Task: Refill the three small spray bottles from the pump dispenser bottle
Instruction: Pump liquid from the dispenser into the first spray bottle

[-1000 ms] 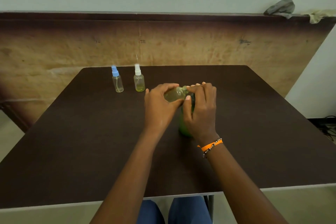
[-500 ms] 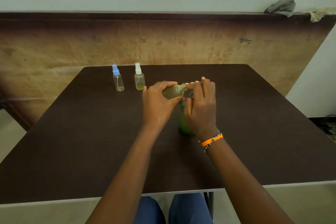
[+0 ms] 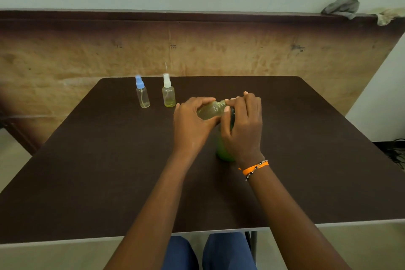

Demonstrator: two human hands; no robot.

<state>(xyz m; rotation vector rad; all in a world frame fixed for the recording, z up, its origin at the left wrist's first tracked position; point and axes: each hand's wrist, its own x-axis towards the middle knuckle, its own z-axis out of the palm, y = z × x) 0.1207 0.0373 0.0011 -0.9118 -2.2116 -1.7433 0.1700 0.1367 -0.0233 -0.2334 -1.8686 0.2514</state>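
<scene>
The left hand [image 3: 192,123] grips an uncapped small spray bottle [image 3: 211,110], tilted with its neck toward the right hand [image 3: 243,129], whose fingers curl over the top of the green pump dispenser bottle [image 3: 223,151] standing on the table [image 3: 109,171]. Far left on the table, two capped spray bottles stand upright side by side: blue-capped bottle [image 3: 142,94] and white-capped bottle [image 3: 168,94].

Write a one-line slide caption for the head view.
Left hand tilts an uncapped small bottle toward the green pump bottle under the right hand.
</scene>
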